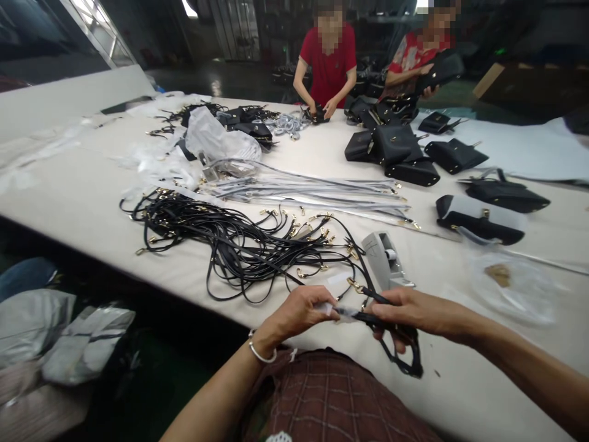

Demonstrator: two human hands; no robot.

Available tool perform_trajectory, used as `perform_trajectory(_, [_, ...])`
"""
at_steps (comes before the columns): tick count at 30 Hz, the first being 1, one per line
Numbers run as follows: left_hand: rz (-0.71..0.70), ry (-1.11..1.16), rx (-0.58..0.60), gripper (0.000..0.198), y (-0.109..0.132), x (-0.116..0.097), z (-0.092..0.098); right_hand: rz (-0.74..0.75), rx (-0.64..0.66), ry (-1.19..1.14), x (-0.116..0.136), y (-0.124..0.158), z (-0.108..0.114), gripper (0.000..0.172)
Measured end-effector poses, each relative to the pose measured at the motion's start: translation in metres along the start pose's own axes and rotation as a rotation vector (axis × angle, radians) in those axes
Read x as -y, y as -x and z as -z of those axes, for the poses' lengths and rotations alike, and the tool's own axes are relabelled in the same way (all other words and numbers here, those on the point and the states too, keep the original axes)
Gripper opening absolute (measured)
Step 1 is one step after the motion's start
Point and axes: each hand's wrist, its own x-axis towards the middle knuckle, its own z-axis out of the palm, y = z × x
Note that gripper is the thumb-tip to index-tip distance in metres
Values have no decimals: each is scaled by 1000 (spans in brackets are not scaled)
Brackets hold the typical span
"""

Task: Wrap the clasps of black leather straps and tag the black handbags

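Over the table's near edge, my right hand (400, 314) is closed around a black strap (372, 293) with a gold clasp at its end. A black loop (411, 367) hangs beneath its fingers; whether it is part of the strap or a tool handle, I cannot tell. My left hand (304, 310) pinches a strip of clear plastic film (346, 312) that stretches to the right hand. Just beyond lies a tangled heap of black straps (239, 245) with gold clasps. A grey tape dispenser (378, 270) stands behind the right hand.
Grey-wrapped straps (313, 191) lie in rows across the table (151, 273). Black handbags (396, 147) are piled at the back right. A clear plastic bag (515, 288) sits at right, crumpled plastic (216, 138) at back left. Two people (327, 61) handle black items across the table.
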Motion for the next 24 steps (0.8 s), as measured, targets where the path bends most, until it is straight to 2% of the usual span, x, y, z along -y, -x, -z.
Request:
perform_trajectory(3, [-87, -297, -107, 16, 6, 0, -5, 13, 78, -46, -18, 14, 12, 45])
perform_trajectory(5, [-118, -422, -138, 21, 8, -4, -9, 46, 34, -42, -26, 20, 15, 41])
perform_trajectory(7, [-150, -420, -119, 25, 8, -11, -12, 41, -52, 20, -28, 24, 15, 39])
perform_trajectory(9, [-133, -283, -46, 32, 8, -20, -17, 78, -131, 133, -27, 28, 15, 35])
perform_trajectory(10, [-76, -161, 16, 36, 8, -25, -20, 125, -165, 212, -27, 30, 16, 32])
perform_trajectory(13, [221, 267, 229, 51, 9, -35, -32, 328, -281, 514, -27, 34, 20, 29])
perform_trajectory(15, [350, 443, 278, 58, 8, -39, -43, 374, -306, 602, -31, 35, 22, 30])
perform_trajectory(17, [359, 491, 220, 58, 6, -43, -54, 327, -248, 468, -37, 37, 25, 34])
perform_trajectory(19, [302, 450, 97, 55, 5, -46, -66, 216, -138, 220, -44, 38, 27, 37])
perform_trajectory(22, [92, 172, -138, 46, 8, -48, -81, 125, 21, -11, -54, 41, 35, 41])
perform_trajectory(24, [-64, -110, -286, 39, 15, -49, -90, 133, 41, -43, -60, 42, 42, 41])
